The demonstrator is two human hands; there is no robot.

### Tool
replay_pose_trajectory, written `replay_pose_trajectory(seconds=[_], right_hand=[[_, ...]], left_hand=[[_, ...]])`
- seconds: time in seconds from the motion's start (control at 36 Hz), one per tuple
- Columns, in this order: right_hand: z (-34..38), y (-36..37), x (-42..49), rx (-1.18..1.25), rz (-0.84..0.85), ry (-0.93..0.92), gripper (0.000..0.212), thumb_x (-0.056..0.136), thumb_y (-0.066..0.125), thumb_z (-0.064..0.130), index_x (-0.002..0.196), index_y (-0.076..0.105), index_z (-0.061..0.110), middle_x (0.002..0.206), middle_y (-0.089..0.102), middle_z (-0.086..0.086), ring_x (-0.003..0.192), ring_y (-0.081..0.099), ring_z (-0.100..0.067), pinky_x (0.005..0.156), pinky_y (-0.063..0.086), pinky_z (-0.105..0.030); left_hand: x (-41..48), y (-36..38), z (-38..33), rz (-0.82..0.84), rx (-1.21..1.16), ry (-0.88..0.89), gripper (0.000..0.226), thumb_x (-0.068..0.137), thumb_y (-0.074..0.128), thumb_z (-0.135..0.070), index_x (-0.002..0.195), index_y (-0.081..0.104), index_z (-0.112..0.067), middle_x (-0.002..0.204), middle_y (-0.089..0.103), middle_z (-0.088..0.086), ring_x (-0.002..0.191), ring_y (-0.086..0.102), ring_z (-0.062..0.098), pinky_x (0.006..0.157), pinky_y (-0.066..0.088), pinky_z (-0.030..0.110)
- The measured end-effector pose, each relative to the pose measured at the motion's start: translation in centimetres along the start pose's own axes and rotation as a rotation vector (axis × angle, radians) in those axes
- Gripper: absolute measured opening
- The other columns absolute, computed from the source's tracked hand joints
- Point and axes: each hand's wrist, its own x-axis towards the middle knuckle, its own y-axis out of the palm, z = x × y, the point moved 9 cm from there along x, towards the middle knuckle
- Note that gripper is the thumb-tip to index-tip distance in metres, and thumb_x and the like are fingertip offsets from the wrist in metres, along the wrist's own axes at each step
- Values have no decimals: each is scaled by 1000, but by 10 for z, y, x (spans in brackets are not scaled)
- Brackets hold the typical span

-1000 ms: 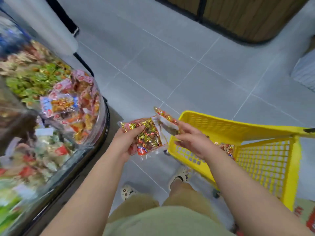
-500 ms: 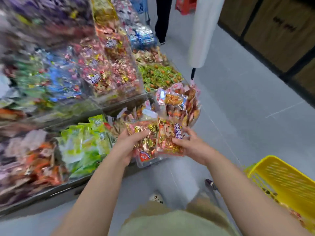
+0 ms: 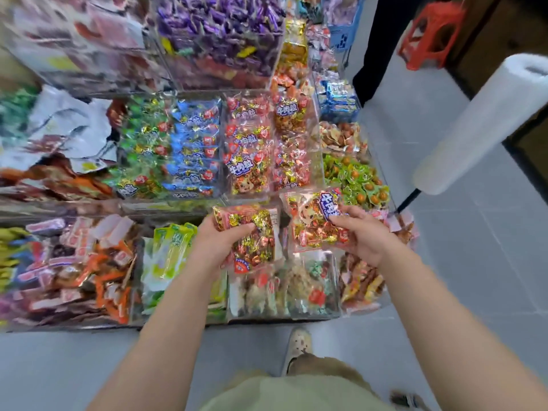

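Note:
My left hand (image 3: 221,241) grips a clear packet of gold and red wrapped sweets (image 3: 258,241), back side up, thumb across its top. My right hand (image 3: 363,235) holds a second, similar packet (image 3: 314,221) with a cartoon face and a blue label, thumb on its front. Both packets hover side by side, a small gap between them, above the front bins of a sweets display (image 3: 189,149).
Clear bins of wrapped sweets fill the display: green and blue packets, purple sweets (image 3: 219,28) on top, green-orange ones (image 3: 355,179) at right. A white roll of plastic bags (image 3: 480,123) stands at right. A red stool (image 3: 430,34) and a person's dark legs (image 3: 376,46) are beyond.
The view swung from the yellow basket and floor to the sweets display. My right hand has drawn its packet to the right, apart from the packet in my left hand.

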Motion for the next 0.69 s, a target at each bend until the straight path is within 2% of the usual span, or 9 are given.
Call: replay_pose_trajectory(seconds=[0.06, 0.11, 0.19, 0.28, 0.36, 0.42, 0.53, 0.61, 0.69], right_hand=[[27, -2, 27, -50, -15, -42, 36, 70, 76, 17, 100, 56, 25, 106, 64, -3, 83, 64, -15, 63, 55, -30], [57, -5, 56, -105, -48, -113, 32, 76, 73, 11, 100, 57, 24, 100, 64, -1, 74, 64, -11, 58, 52, -26], [107, -7, 95, -348, -121, -241, 34, 75, 76, 16, 102, 59, 27, 97, 64, 2, 83, 63, -17, 74, 51, -34], [162, 3, 122, -672, -202, -416, 33, 77, 74, 20, 103, 57, 29, 97, 63, 4, 90, 59, -18, 81, 50, -35], [209, 33, 135, -1118, -278, -614, 38, 79, 68, 26, 115, 57, 26, 110, 65, -3, 99, 60, -24, 86, 50, -37], [228, 55, 147, -1334, -281, -680, 45, 83, 64, 27, 126, 53, 24, 119, 63, -6, 105, 60, -27, 84, 51, -37], [237, 85, 190, -1657, -233, -604, 45, 88, 56, 21, 132, 48, 23, 127, 57, -11, 113, 54, -32, 84, 48, -40], [231, 91, 221, -1781, -242, -492, 47, 90, 53, 17, 135, 46, 26, 130, 54, -13, 122, 45, -34, 91, 45, -44], [225, 93, 240, -1876, -286, -501, 48, 90, 56, 20, 136, 45, 30, 134, 47, -10, 126, 36, -35, 93, 41, -45]], left_hand=[[16, -7, -13, -60, -8, 26, 36, 68, 85, -17, 91, 58, -24, 77, 71, -4, 57, 68, 9, 35, 41, 16], [31, -12, -26, -105, -31, 51, 36, 68, 85, -17, 92, 58, -23, 80, 70, -2, 55, 67, 7, 34, 40, 17], [51, -18, -41, -136, -65, 62, 37, 68, 85, -20, 93, 59, -26, 82, 72, -2, 60, 69, 9, 37, 43, 20], [67, -21, -55, -126, -112, 50, 40, 66, 86, -22, 94, 59, -28, 81, 74, -3, 66, 72, 16, 43, 49, 25], [80, -20, -74, -85, -146, 73, 36, 67, 84, -19, 93, 60, -26, 73, 73, -6, 57, 69, 11, 41, 47, 22], [88, -18, -87, -46, -163, 78, 36, 69, 83, -17, 97, 61, -22, 77, 75, -3, 62, 72, 15, 45, 51, 26], [107, -20, -109, 2, -156, 87, 36, 71, 82, -16, 100, 61, -20, 88, 75, 5, 75, 74, 24, 57, 57, 36], [121, -24, -122, 18, -86, 106, 35, 72, 82, -20, 100, 61, -20, 86, 75, 2, 74, 73, 21, 54, 55, 32], [134, -26, -126, 47, -79, 98, 35, 70, 83, -22, 97, 60, -23, 81, 75, -1, 72, 74, 20, 51, 54, 30]])
